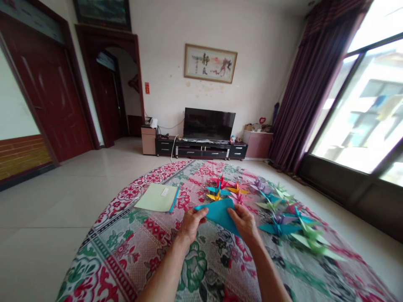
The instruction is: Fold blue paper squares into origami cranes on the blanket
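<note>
A folded sheet of blue paper [220, 213] is held up over the patterned tablecloth, stretched between both hands. My left hand [192, 222] pinches its left corner, thumb on top. At the right edge, my right hand [243, 220] grips the sheet with the thumb pressed on its face and the fingers behind. Just beyond the paper stand small folded cranes, among them a red crane [221, 182], a pink crane [238, 196] and a yellow crane [215, 196]. Off to the right of my right hand sits a larger blue crane [279, 226].
On the left of the cloth [147, 239] lies a stack of pale green paper [157, 197] with a blue edge showing. Several more cranes, such as a green crane [315, 241], spread toward the right edge. A television [209, 123] stands on a low cabinet [201, 152] beyond.
</note>
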Demonstrator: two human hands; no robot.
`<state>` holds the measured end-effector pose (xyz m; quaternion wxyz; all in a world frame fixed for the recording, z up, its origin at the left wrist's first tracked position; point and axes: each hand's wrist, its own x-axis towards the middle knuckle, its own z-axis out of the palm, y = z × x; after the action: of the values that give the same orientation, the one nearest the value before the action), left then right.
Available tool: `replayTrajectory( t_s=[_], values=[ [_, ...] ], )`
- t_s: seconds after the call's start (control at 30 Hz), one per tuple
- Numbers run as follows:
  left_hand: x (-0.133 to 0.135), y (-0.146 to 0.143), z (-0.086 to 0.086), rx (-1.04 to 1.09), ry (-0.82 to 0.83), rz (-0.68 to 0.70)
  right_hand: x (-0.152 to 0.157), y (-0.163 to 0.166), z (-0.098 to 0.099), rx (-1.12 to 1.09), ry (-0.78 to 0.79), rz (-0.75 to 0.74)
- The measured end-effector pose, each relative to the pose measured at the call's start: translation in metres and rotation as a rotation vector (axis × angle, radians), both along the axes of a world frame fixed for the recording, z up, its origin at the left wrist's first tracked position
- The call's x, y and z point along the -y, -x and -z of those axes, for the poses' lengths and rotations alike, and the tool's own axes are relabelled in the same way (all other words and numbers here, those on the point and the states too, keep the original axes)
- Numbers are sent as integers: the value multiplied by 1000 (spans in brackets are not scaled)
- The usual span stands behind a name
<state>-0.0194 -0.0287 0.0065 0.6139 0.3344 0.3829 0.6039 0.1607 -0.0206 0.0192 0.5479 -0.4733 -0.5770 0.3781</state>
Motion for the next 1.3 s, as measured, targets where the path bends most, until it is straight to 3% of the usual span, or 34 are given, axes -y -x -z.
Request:
replayTrajectory(
  t_s=[0.33, 1.3],
  values=[
    [-3, 1, 4, -32, -31, -45, 2, 0, -6, -73, 74, -36],
    [0, 1, 4, -41, -88, 20, 12, -1, -23, -158, 158, -16]
  ],
)
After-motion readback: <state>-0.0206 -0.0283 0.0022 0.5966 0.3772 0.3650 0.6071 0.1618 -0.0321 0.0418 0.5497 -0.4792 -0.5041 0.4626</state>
